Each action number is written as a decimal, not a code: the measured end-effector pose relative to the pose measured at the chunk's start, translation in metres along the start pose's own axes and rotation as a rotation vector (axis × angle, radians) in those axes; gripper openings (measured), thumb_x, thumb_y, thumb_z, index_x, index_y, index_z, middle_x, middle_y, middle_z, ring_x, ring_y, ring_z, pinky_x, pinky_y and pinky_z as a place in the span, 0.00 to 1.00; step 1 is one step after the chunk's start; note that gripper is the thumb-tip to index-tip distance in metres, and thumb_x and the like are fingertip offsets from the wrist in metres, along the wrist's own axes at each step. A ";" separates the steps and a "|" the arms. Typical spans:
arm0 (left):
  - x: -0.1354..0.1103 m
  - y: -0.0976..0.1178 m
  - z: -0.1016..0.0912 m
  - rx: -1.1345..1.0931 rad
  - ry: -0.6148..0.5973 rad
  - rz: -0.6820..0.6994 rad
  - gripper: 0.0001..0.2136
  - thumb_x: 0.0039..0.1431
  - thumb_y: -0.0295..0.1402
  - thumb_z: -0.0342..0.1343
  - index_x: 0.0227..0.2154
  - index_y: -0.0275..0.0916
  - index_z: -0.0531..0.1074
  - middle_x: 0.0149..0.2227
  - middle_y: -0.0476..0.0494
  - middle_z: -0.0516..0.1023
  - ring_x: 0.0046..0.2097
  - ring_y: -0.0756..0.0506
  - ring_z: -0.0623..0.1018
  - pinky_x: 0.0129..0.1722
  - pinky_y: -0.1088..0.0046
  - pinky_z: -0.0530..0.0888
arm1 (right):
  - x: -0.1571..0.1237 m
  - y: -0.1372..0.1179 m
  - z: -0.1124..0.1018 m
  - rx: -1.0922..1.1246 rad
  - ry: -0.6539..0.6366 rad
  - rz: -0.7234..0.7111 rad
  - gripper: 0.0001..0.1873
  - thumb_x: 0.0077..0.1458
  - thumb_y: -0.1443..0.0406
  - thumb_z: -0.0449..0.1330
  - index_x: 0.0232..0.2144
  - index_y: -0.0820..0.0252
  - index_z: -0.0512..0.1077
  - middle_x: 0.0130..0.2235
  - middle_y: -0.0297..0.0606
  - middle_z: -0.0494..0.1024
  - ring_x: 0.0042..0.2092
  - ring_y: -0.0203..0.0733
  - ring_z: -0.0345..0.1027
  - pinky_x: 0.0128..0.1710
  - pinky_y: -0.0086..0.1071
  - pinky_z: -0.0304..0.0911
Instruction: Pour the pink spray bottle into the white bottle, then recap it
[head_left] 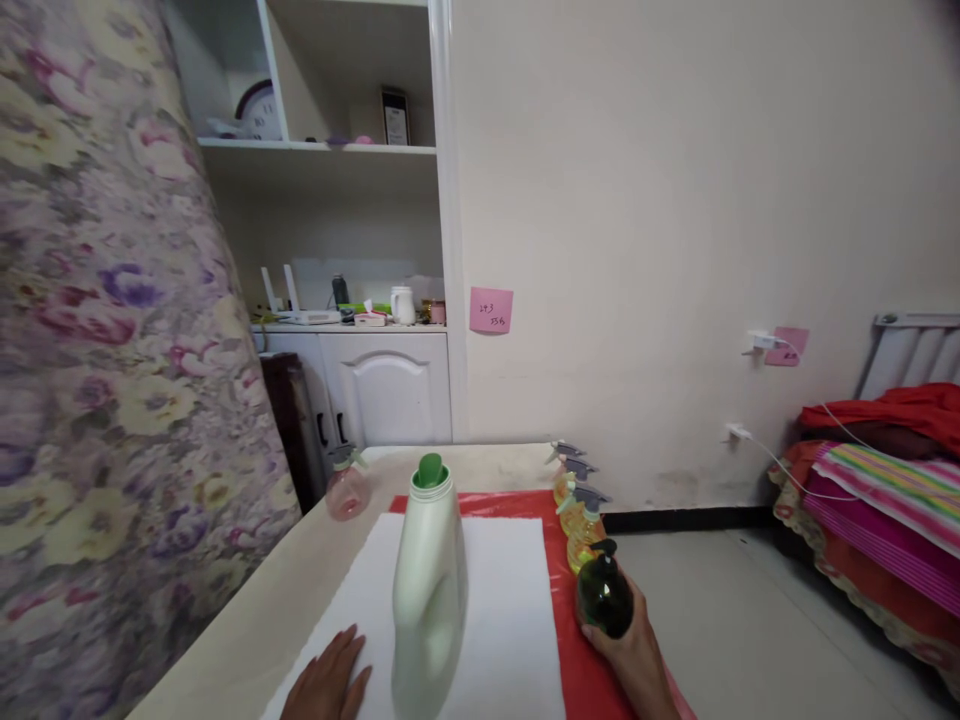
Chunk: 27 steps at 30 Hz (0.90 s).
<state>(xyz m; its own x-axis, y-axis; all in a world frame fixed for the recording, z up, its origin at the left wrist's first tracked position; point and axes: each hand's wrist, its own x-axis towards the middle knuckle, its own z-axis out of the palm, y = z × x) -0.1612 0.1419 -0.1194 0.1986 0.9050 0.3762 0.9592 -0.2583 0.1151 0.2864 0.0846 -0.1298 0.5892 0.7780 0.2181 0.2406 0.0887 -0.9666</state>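
Jug upright on mat between hands, spray bottles at table's right edge
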 end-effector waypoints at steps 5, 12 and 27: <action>0.000 0.004 -0.005 0.010 -0.008 -0.014 0.24 0.59 0.45 0.45 0.52 0.36 0.73 0.58 0.38 0.71 0.59 0.37 0.70 0.59 0.53 0.66 | -0.002 -0.018 -0.005 0.025 0.013 0.050 0.47 0.34 0.57 0.70 0.56 0.57 0.56 0.53 0.45 0.70 0.54 0.55 0.67 0.54 0.45 0.61; -0.001 0.006 -0.008 -0.003 -0.012 -0.018 0.24 0.60 0.45 0.45 0.52 0.37 0.72 0.59 0.38 0.70 0.59 0.37 0.70 0.59 0.52 0.65 | -0.009 -0.049 -0.038 0.030 0.069 0.106 0.49 0.37 0.52 0.69 0.58 0.56 0.52 0.55 0.47 0.68 0.54 0.55 0.65 0.55 0.45 0.60; -0.049 0.044 -0.068 -0.649 0.179 -0.342 0.21 0.57 0.51 0.45 0.43 0.43 0.73 0.46 0.43 0.81 0.51 0.37 0.77 0.54 0.57 0.72 | -0.077 -0.094 0.018 0.528 -0.400 -0.033 0.49 0.28 0.52 0.72 0.54 0.55 0.61 0.50 0.46 0.75 0.51 0.59 0.69 0.52 0.48 0.63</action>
<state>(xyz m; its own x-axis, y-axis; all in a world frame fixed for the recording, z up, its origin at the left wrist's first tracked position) -0.1428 0.0630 -0.0702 -0.1781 0.9160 0.3595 0.6389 -0.1702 0.7502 0.2047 0.0276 -0.0584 0.2313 0.9316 0.2802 -0.2172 0.3302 -0.9186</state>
